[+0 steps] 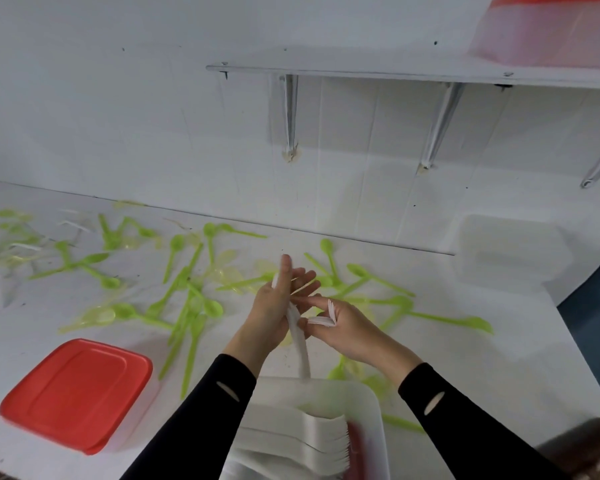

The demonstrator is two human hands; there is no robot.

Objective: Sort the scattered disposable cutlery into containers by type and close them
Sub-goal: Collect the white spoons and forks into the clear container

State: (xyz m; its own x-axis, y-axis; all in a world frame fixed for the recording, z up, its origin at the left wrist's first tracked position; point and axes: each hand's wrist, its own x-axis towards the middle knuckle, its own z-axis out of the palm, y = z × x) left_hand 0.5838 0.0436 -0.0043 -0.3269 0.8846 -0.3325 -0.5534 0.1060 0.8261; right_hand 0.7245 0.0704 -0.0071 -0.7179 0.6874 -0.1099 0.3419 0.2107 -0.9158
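Bundle of white cutlery [297, 330] held by L hand [271, 306], long axis aimed at container [374, 407] just below; R hand [347, 327] pinching forks [321, 320].

White forks [291, 441] in near container [373, 405] (green spoons [465, 320] loose beyond)

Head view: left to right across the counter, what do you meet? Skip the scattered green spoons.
Red-lidded container → left hand → white forks, gripped by both hands → right hand → clear container at far right. The near tub of forks overlaps the hands; omitted.
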